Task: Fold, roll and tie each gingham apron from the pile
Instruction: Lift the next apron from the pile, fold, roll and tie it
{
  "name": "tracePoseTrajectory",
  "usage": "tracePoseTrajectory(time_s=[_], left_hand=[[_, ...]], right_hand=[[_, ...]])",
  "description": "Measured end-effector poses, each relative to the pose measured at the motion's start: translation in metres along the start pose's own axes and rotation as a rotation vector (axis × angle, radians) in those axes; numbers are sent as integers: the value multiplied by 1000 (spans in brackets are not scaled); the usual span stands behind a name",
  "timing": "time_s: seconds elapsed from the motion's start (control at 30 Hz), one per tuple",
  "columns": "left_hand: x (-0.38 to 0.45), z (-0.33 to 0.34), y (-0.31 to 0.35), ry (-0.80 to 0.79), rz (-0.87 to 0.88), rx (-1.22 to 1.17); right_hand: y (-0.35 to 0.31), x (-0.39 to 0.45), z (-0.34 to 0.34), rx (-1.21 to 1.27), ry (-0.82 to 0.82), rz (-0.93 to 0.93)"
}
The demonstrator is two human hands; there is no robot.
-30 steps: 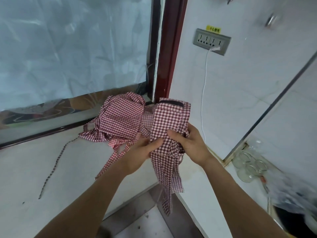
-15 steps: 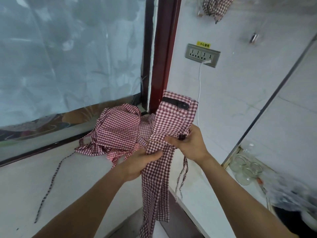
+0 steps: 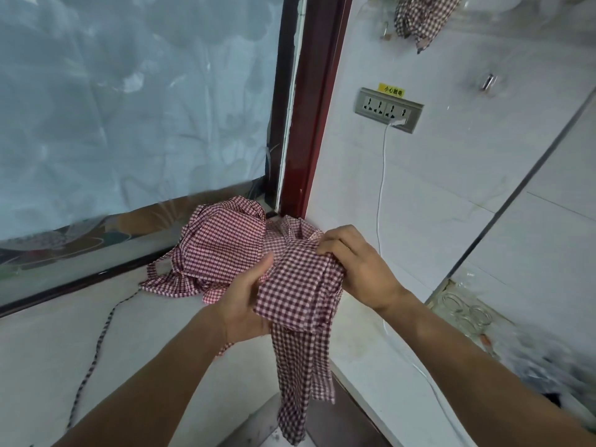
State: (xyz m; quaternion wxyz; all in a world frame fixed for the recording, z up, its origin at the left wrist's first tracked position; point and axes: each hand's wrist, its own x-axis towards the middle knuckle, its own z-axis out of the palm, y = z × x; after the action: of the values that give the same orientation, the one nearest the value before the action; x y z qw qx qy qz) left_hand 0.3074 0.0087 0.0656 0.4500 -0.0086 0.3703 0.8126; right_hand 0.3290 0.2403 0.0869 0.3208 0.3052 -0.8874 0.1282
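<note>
Gingham apron (image 3: 300, 285), red and white check, being held up in front of the body, bunched into a thick fold between both hands, just in front of the corner where the two stretches of white desk (image 3: 154, 333) meet. Hanging down from the fold in long narrow tails, reaching toward the floor in the gap between the desk edges. Being gripped from the left side by the left hand (image 3: 245, 304), thumb lying on top of the cloth, the other fingers hidden underneath. Being pinched at the upper right edge by the right hand (image 3: 358, 262), its fingers (image 3: 335, 240) curling over the top of the fold.

Lying just behind, on the desk in the corner: pile (image 3: 222, 250) of more gingham cloth, crumpled, touching the held apron's upper edge or just beside it, hard to tell which. Trailing from the pile toward the left front: dark checked strap (image 3: 96, 346). Hanging at the top right on the wall: another piece of gingham (image 3: 422, 17). Sitting below it: socket strip (image 3: 388, 109) with a white cable (image 3: 382, 188) plugged in and running down.
</note>
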Motion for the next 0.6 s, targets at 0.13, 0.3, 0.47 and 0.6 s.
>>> tracePoseTrajectory(time_s=[0.13,0.3,0.47,0.6], left_hand=[[-2,-4,1,-106,-30,208],[5,-4,8,-4,-7,279],[13,-22,15,19,3,287],[21,-34,26,61,54,380]], right_hand=[[-1,5,0,-46,-28,36],[4,12,-12,321,-189,627],[25,-8,-21,506,-335,897],[40,-34,-29,353,-686,1072]])
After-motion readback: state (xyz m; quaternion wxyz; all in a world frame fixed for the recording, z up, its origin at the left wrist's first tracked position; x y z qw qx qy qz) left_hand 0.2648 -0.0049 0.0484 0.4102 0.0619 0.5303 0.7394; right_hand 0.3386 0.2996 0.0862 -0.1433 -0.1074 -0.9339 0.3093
